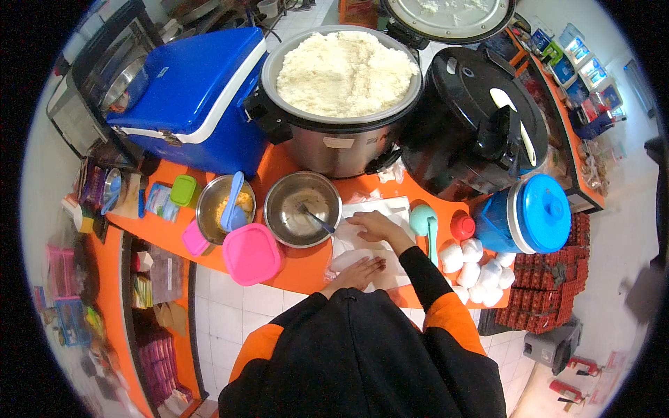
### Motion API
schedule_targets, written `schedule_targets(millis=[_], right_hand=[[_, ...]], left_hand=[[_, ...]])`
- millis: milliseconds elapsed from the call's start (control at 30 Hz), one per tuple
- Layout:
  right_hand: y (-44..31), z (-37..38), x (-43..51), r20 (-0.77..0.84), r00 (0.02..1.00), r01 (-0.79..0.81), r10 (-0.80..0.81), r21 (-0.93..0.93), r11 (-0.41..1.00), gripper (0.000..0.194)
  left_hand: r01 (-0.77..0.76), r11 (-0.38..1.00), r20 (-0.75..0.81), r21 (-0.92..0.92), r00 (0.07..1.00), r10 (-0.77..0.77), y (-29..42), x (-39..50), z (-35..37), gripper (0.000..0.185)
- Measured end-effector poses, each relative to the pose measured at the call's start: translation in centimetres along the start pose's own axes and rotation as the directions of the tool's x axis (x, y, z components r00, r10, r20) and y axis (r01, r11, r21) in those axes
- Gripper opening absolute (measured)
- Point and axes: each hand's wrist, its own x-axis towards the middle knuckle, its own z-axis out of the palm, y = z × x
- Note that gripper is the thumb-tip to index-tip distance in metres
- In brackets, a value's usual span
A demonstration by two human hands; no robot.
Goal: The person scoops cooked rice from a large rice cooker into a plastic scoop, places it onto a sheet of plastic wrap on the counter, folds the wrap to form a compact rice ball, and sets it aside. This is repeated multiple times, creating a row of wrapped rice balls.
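Note:
White paper sheets (397, 214) lie on the orange table in front of me. My left hand (360, 273) rests flat near their lower edge, fingers pointing right. Farther up, my right hand (377, 225) is over the paper with its fingers pointing left; whether it pinches an edge cannot be made out. Left of the sheets stands a steel bowl (298, 201) with a spoon in it. To the right lie a mint-green scoop (422, 220), a red cup (462, 224) and several white wrapped bundles (469, 274). A large open cooker holds white rice (345, 73) behind.
A smaller steel bowl (203, 209) holds yellow food and a blue spoon. Near it are a pink-lidded container (252, 254) and a green-lidded one (183, 190). A blue cooler box (177, 83), a closed black cooker (444, 120) and a blue drink jug (546, 213) stand around the table.

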Motion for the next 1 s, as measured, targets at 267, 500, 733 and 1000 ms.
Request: schedule_targets(millis=[267, 500, 733, 1000], right_hand=[[2.9, -3.2, -3.6, 0.008, 0.963, -0.259, 0.270, -0.261, 0.930, 0.043], [0.8, -2.7, -5.5, 0.079, 0.995, -0.034, 0.054, -0.228, 0.973, 0.030], [-3.1, 3.4, -12.1, -0.229, 0.952, 0.109, -0.201, -0.361, 0.926, 0.037], [-4.7, 10.7, -13.6, -0.481, 0.875, -0.186, 0.047, -0.245, 0.951, 0.051]], left_hand=[[-0.015, 0.990, 0.005, 0.137, 1.000, 0.015, 0.5, -0.2, -1.1, 0.054], [-0.133, 0.971, 0.089, 0.200, 0.989, 0.117, 0.4, -0.5, -2.2, 0.054], [-0.103, 0.978, 0.080, 0.179, 0.993, 0.090, 0.4, -0.4, -2.9, 0.049], [-0.213, 0.975, -0.189, 0.059, 0.957, 0.220, -0.1, -0.9, -2.7, 0.040]])
